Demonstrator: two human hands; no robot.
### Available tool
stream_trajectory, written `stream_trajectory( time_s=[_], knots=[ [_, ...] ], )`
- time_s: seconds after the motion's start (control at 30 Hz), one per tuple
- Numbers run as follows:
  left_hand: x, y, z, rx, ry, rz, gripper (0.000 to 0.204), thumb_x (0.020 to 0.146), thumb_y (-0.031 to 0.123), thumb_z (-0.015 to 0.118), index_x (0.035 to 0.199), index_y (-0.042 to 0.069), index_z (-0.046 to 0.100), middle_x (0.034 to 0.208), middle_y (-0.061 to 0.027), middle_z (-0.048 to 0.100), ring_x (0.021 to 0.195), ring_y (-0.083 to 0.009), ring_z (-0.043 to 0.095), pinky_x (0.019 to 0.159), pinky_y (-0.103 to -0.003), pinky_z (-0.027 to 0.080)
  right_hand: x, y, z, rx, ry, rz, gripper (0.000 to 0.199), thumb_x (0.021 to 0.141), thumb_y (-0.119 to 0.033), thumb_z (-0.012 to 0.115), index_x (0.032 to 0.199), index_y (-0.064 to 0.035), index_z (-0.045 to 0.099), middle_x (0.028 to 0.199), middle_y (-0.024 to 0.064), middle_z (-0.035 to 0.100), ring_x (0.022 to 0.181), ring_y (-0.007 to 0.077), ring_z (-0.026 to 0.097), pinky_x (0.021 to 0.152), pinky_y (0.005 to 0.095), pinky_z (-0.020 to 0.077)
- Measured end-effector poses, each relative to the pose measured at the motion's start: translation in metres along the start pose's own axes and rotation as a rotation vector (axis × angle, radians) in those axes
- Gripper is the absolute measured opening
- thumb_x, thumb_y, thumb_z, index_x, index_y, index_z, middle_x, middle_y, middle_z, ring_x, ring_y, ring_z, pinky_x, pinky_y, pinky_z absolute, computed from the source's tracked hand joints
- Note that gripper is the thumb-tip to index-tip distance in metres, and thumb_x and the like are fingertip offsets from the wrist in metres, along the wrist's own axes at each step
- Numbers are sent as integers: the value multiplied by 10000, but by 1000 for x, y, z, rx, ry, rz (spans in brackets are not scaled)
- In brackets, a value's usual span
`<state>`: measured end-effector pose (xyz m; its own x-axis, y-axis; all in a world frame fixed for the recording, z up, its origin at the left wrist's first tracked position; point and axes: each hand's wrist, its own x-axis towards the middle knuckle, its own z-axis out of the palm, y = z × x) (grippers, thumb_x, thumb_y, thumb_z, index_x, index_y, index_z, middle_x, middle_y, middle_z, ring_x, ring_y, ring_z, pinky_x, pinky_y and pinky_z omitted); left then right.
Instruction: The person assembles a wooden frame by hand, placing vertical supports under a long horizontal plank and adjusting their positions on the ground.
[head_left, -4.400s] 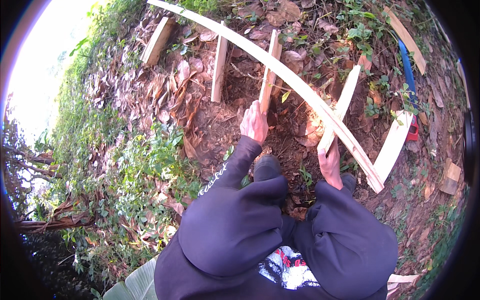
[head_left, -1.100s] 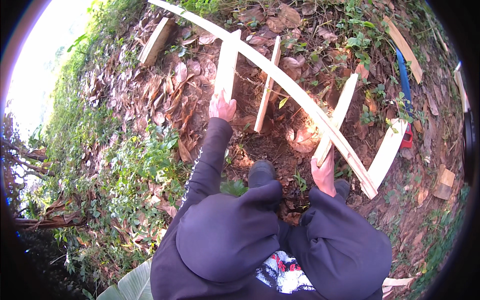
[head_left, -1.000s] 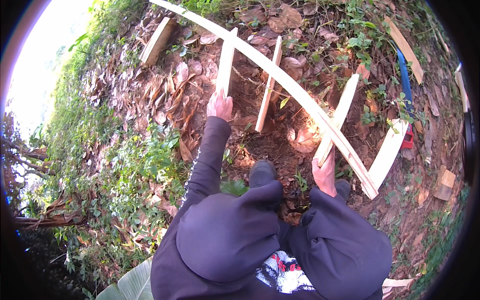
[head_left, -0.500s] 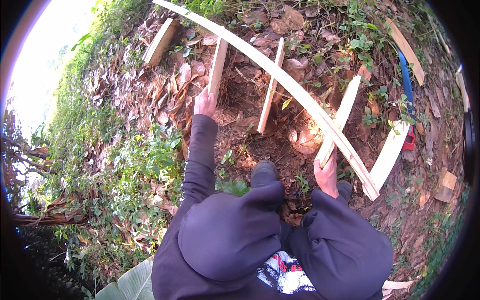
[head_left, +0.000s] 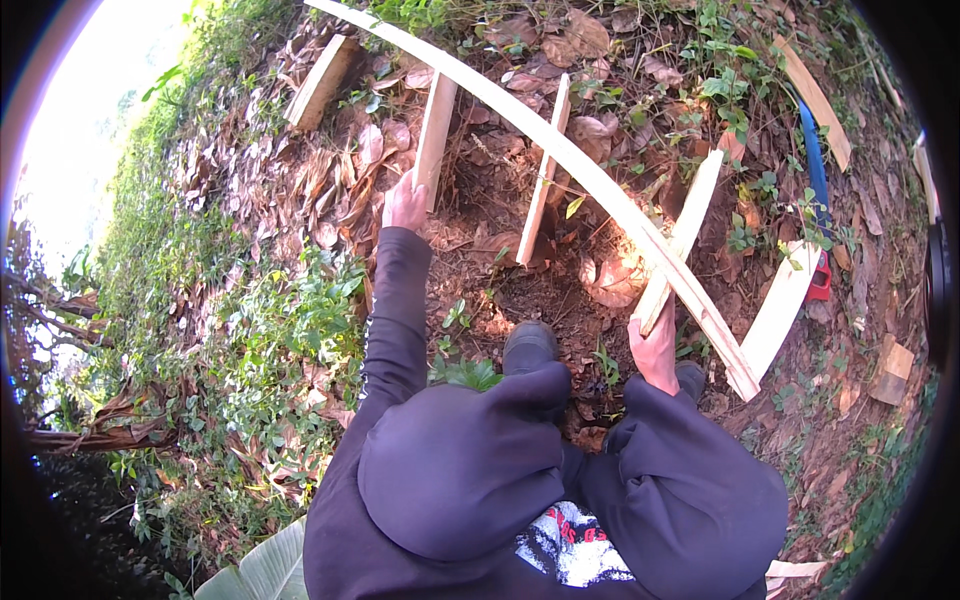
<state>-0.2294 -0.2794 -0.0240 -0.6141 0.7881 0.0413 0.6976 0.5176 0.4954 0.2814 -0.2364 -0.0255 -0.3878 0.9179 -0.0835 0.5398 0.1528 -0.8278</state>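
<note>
A long pale wooden plank [head_left: 560, 150] slants from the upper left to the lower right, across several shorter pieces. My left hand [head_left: 404, 205] is closed at the left edge of a short wooden slat [head_left: 436, 130], near its lower end; some fingers are hidden. On the right, my right hand [head_left: 655, 350] grips the lower end of another wooden slat [head_left: 694, 210], which passes under the long plank. Between my hands, a thin wooden strip [head_left: 545, 175] rests at a tilt, touched by neither. The long plank's near end meets a wide board [head_left: 780, 310].
A wooden block [head_left: 320, 85] lies at the upper left. On the right are a blue tool with a red end [head_left: 818, 275], a wooden offcut [head_left: 812, 100] and a small block [head_left: 890, 370]. Dry leaves and green plants cover the sloping ground; my boot [head_left: 530, 347] stands below the strip.
My left hand has shifted slightly left, uncovering the lower end of its slat. The right hand and the long plank stay almost where they were.
</note>
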Motion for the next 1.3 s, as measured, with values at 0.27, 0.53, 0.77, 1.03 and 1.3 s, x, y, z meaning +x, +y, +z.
stream_trajectory(
  time_s=[0.27, 0.53, 0.77, 1.03, 1.3],
  knots=[
    [10, -12, -1, 42, -7, -5, 433, 1007, 395, 565, 1209, 23, 658, 1032, -240, 698, 968, -396, 672, 875, -437, 509, 2, -3, 0, 11, 8, -7, 753, 866, -77, 607, 1513, 74, 253, 1493, 321, 354, 1403, 450, 367, 1175, 457, 316],
    [13, -14, 6, 19, -24, -92, 511, 1011, 469, 543, 1262, 35, 641, 1154, -243, 667, 1103, -400, 612, 964, -451, 459, 1, 3, -1, 1, 19, -15, 741, 867, -81, 607, 1502, 84, 263, 1482, 330, 363, 1384, 463, 383, 1165, 467, 326],
    [12, -18, 2, -13, 31, -49, 493, 1014, 448, 552, 1237, 19, 651, 1056, -225, 709, 986, -373, 676, 893, -415, 500, 0, 1, 1, 5, 14, -33, 725, 874, -83, 607, 1494, 91, 273, 1475, 335, 369, 1374, 471, 391, 1155, 472, 336],
    [12, -14, -5, -78, 17, -77, 536, 947, 472, 639, 1262, 39, 618, 1083, -251, 693, 1021, -420, 658, 875, -461, 504, 1, 1, 2, 5, 10, -59, 729, 879, -91, 619, 1497, 80, 273, 1479, 329, 364, 1378, 475, 381, 1154, 477, 335],
    [6, 8, -14, -39, 59, -35, 487, 963, 427, 647, 1258, 40, 619, 1081, -206, 714, 974, -297, 706, 855, -398, 526, 1, 1, 0, 41, 10, -43, 750, 886, -135, 650, 1498, 74, 270, 1481, 319, 362, 1375, 466, 384, 1151, 482, 338]
  ],
)
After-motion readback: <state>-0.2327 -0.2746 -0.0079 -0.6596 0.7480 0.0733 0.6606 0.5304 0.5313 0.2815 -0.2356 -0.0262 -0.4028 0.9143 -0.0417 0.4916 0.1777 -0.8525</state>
